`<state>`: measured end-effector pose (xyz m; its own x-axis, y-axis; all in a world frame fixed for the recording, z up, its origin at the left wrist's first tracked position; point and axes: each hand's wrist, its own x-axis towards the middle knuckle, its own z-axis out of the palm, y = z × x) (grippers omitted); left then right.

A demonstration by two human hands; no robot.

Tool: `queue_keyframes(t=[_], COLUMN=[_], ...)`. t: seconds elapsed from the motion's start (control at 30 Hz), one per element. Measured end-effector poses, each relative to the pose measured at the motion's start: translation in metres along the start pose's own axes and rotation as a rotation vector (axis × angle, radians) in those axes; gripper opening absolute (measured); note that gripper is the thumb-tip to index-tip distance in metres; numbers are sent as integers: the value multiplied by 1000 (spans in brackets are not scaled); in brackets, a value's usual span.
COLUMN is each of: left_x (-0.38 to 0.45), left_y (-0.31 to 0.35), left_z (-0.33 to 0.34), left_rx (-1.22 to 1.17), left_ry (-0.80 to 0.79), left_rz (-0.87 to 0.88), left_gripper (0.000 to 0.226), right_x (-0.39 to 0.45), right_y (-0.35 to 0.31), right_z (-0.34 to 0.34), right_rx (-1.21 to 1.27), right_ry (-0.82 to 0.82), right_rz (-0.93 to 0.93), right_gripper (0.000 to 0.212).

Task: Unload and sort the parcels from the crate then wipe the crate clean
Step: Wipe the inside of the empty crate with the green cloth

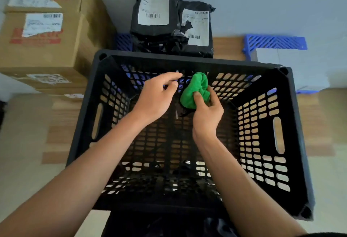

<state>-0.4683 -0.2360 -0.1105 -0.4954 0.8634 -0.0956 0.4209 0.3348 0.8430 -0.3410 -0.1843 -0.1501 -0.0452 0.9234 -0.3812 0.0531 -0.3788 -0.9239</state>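
Observation:
A black slotted plastic crate point(293, 142) fills the middle of the view, with no parcels inside. Over its far half, my right hand point(207, 112) grips a bunched green cloth point(195, 91). My left hand point(155, 95) hovers just left of the cloth with fingers loosely curled, thumb and forefinger close together near the crate's far wall; whether it pinches anything is unclear. Black poly-bag parcels with white labels point(153, 9) point(196, 28) stand stacked behind the crate. Brown cardboard boxes point(43, 35) are piled at the left.
A blue plastic lattice piece point(275, 43) lies at the back right, and another blue piece point(124, 42) shows under the black bags. The crate stands on a pale wooden-patterned floor point(26, 124). A grey wall rises behind.

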Motion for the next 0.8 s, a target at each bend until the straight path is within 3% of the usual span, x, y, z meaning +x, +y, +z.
queue_keyframes(t=[0.3, 0.4, 0.5, 0.63, 0.8], left_x=[41, 61, 84, 93, 92], left_y=[-5, -5, -4, -8, -9], left_z=[-49, -60, -67, -64, -61], left_rx=[270, 346, 442, 467, 406], left_ry=[-11, 2, -61, -211, -168], left_rz=[543, 677, 657, 543, 423], left_gripper=[29, 30, 32, 34, 30], right_x=[-12, -14, -16, -9, 0], right_y=[7, 6, 3, 2, -6], right_z=[15, 23, 48, 96, 142], right_rx=[193, 258, 270, 188, 68], right_ry=[330, 411, 432, 397, 488], right_rz=[-9, 3, -23, -116, -177], right_gripper=[43, 53, 64, 63, 55])
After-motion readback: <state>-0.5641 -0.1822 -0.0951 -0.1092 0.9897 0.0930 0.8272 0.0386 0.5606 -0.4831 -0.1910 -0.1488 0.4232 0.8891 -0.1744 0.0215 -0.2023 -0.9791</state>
